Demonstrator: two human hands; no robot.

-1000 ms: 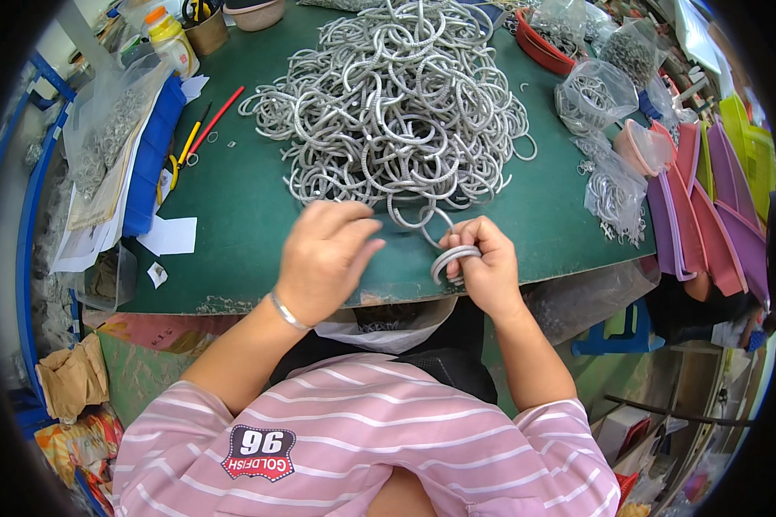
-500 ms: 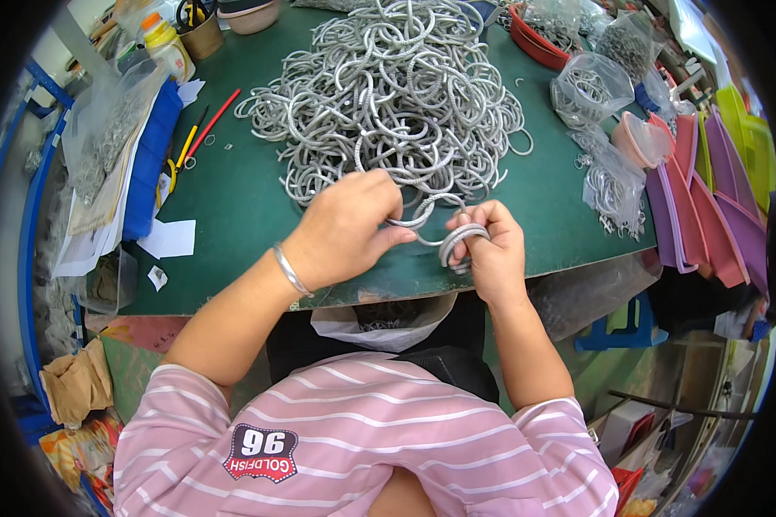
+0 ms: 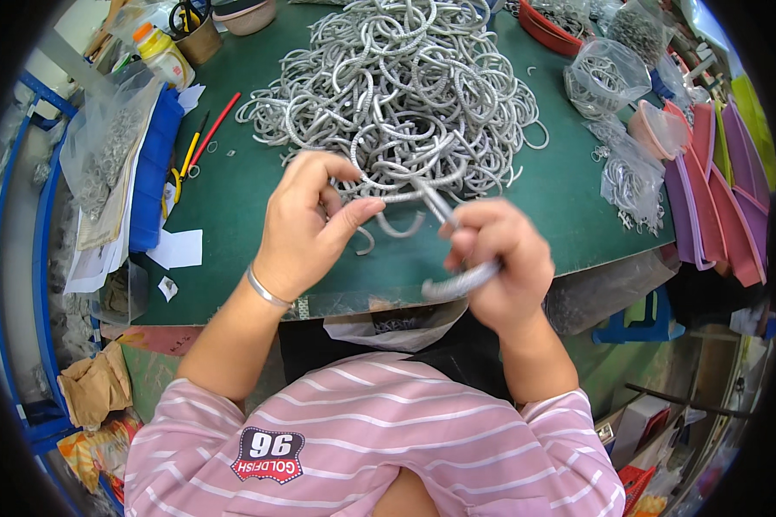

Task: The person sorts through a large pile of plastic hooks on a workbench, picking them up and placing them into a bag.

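Observation:
A large heap of silvery-grey ribbed rings (image 3: pixel 405 95) lies on the green table in front of me; several look like open curves. At its near edge, my left hand (image 3: pixel 306 215) has thumb and index finger apart, nothing clearly held between them. Two loose curved pieces sit just past that thumb, one of them a half-ring (image 3: pixel 401 228). My right hand (image 3: pixel 509 258) is blurred by motion and closed around several grey rings (image 3: pixel 461 283), which hang from its fingers. A straight-looking grey piece (image 3: pixel 435 202) runs from its fingertips to the heap, perhaps rings seen edge-on.
Left of the heap lie yellow-handled pliers (image 3: pixel 185 159), a red pen (image 3: pixel 215 129) and a blue tray (image 3: pixel 155 164). Bags of metal parts (image 3: pixel 608 77) and a red basin (image 3: pixel 550 26) are at the right, near pink and purple bins (image 3: pixel 711 198). A white bag (image 3: pixel 397 327) hangs below the table edge.
My hands have drawn apart: the left lifted off the ring it was touching and its fingers spread. The right moved slightly right with its rings. Loose curved pieces now show between them.

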